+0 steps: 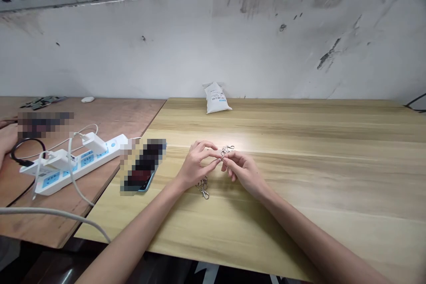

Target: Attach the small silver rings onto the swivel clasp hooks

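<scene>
My left hand [196, 164] and my right hand [242, 171] meet above the table, thumb and forefinger of each closed in a pinch. Between the fingertips is a small silver metal piece [222, 158], too small and covered to tell whether it is a ring or a clasp. Just beyond the fingers lie several silver lobster clasps with rings [229, 147]. Another small group of silver lobster clasps [204, 191] rests on the wood below my left hand, partly hidden by it.
A white plastic packet [217, 99] stands near the wall on the wooden table [333, 164]. A phone [146, 166], partly blurred, lies left. On the adjoining brown table are a power strip [80, 166] with chargers and cables, a white oval object [87, 99], and another person's hand [8, 135].
</scene>
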`<state>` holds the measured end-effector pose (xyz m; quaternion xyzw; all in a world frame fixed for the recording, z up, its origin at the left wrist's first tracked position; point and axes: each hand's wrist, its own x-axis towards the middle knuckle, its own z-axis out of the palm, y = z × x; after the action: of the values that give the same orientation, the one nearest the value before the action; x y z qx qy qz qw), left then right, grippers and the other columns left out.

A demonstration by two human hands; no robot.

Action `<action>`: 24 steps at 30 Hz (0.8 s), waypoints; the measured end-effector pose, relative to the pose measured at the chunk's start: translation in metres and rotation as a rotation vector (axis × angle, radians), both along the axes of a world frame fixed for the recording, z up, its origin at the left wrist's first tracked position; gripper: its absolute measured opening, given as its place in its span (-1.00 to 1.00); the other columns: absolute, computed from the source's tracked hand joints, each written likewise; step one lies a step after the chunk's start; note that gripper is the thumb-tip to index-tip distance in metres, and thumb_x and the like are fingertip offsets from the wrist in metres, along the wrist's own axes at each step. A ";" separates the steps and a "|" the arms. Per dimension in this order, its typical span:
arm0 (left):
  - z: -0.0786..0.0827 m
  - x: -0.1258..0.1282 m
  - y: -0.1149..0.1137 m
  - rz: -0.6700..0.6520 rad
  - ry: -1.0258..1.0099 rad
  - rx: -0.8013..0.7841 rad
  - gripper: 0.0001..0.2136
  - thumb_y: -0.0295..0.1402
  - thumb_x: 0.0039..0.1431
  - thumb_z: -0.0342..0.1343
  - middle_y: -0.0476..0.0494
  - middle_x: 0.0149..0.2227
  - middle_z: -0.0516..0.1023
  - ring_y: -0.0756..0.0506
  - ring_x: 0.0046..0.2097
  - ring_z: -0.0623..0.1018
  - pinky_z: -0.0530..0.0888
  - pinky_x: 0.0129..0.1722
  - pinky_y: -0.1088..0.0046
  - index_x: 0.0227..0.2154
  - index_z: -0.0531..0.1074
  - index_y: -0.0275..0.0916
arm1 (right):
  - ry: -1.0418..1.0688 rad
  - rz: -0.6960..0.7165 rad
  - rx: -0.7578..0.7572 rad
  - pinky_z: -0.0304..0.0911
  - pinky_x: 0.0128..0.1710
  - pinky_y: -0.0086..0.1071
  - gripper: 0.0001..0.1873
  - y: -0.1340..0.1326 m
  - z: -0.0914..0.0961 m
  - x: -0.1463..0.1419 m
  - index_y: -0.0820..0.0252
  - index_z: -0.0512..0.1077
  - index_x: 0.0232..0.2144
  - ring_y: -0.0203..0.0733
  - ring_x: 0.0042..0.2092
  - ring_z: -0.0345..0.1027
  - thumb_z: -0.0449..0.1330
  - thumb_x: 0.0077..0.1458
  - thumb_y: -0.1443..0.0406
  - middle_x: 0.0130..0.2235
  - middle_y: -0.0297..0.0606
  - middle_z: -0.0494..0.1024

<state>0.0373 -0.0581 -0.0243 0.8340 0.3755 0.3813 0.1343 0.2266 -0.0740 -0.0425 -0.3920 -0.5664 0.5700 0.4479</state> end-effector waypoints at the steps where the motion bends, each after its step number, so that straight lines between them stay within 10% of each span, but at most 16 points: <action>1: 0.000 0.000 0.000 0.005 -0.002 0.007 -0.89 -0.41 0.20 0.15 -0.11 -0.11 0.51 -0.14 0.03 0.44 0.36 0.07 0.22 -0.25 0.55 -0.12 | 0.007 0.007 0.001 0.22 -0.58 -0.48 -0.66 0.000 0.000 0.000 0.18 0.46 -0.29 -0.36 -0.51 0.26 0.22 0.12 0.02 -0.41 -0.31 0.49; 17: 0.000 -0.002 0.000 0.020 0.053 0.075 -0.88 -0.43 0.20 0.14 -0.09 -0.09 0.51 -0.15 0.05 0.41 0.33 0.06 0.24 -0.29 0.56 -0.11 | 0.043 0.032 -0.041 0.26 -0.55 -0.46 -0.66 -0.001 0.003 -0.001 0.19 0.52 -0.28 -0.34 -0.47 0.31 0.26 0.07 0.04 -0.38 -0.27 0.52; 24: 0.007 -0.002 -0.003 0.113 0.073 0.083 -0.92 -0.42 0.15 0.16 -0.08 -0.09 0.52 -0.18 0.05 0.41 0.28 0.07 0.19 -0.38 0.54 -0.13 | -0.485 -0.177 0.598 0.18 -0.43 -0.35 -0.83 -0.010 0.008 0.000 0.09 0.54 -0.35 -0.24 -0.44 0.31 0.17 0.19 0.21 -0.44 -0.24 0.54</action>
<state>0.0353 -0.0608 -0.0173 0.8297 0.4104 0.3728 0.0643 0.2263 -0.0839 -0.0344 -0.4147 -0.7608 0.2301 0.4431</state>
